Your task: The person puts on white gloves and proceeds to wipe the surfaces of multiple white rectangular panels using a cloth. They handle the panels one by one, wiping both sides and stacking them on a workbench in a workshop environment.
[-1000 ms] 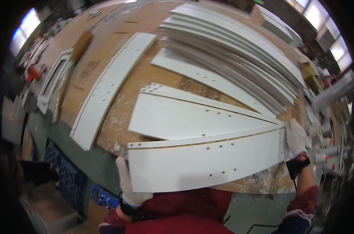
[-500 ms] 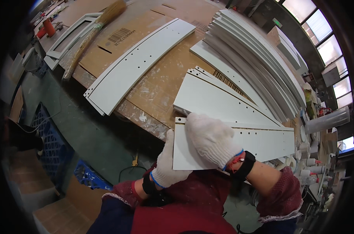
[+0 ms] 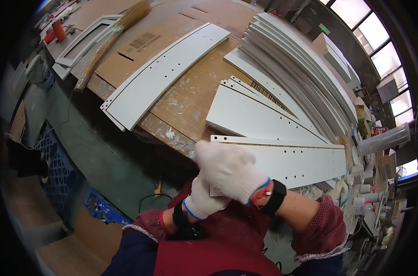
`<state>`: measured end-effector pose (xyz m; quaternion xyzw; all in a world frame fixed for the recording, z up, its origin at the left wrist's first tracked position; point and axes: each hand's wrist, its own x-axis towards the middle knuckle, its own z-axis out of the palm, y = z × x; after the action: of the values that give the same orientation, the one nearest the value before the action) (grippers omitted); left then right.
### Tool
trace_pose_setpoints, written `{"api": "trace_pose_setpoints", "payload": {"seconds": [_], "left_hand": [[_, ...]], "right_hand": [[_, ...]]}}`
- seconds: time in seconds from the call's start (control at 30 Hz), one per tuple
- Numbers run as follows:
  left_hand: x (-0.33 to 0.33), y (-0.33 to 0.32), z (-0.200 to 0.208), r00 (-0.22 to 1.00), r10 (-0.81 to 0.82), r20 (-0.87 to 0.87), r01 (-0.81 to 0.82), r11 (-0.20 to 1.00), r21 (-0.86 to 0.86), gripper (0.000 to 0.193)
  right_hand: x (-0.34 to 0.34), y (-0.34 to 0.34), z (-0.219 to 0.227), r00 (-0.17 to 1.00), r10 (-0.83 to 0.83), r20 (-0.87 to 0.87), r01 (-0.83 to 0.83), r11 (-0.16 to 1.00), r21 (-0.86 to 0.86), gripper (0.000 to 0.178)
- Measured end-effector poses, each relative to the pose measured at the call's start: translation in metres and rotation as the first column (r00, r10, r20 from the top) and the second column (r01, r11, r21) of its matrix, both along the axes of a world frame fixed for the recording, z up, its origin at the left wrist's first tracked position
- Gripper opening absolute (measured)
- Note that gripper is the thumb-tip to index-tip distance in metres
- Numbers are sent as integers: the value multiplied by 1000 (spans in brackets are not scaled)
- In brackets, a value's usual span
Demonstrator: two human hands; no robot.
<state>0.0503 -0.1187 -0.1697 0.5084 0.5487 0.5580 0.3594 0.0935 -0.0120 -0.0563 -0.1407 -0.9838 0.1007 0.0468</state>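
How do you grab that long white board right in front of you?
I'd pinch the white board by its left end, coming from the person's side, thumb above and fingers below. It's flat and thin, and its near-left corner looks to poke past the table edge, so there's probably room underneath.

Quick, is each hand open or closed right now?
Left hand: at the white board's left end, partly covered; open or closed cannot be told.
Right hand: over that end, fingertips not clear; grip cannot be told.
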Motion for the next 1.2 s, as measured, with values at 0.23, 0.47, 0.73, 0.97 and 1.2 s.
{"api": "trace_pose_setpoints", "payload": {"seconds": [0.23, 0.47, 0.73, 0.97, 1.2], "left_hand": [[5, 10, 5, 989, 119, 86, -118, 993, -13, 62], [4, 14, 22, 929, 101, 357, -110, 994, 6, 57], [3, 13, 5, 212, -18, 977, 4, 1000, 17, 50], [-15, 14, 38, 356, 17, 934, -52, 999, 2, 56], [-14, 9, 40, 893, 141, 426, 13, 941, -338, 44]], "right_hand": [[39, 12, 19, 972, -208, -114, 188, 969, -160, 18], [66, 2, 0, 984, -178, 23, 178, 984, 7, 19], [77, 3, 21, 995, -75, -68, 60, 979, -196, 24], [185, 21, 6, 867, -498, 21, 498, 863, -81, 25], [189, 14, -1, 926, -377, 30, 377, 926, 3, 23]]}}
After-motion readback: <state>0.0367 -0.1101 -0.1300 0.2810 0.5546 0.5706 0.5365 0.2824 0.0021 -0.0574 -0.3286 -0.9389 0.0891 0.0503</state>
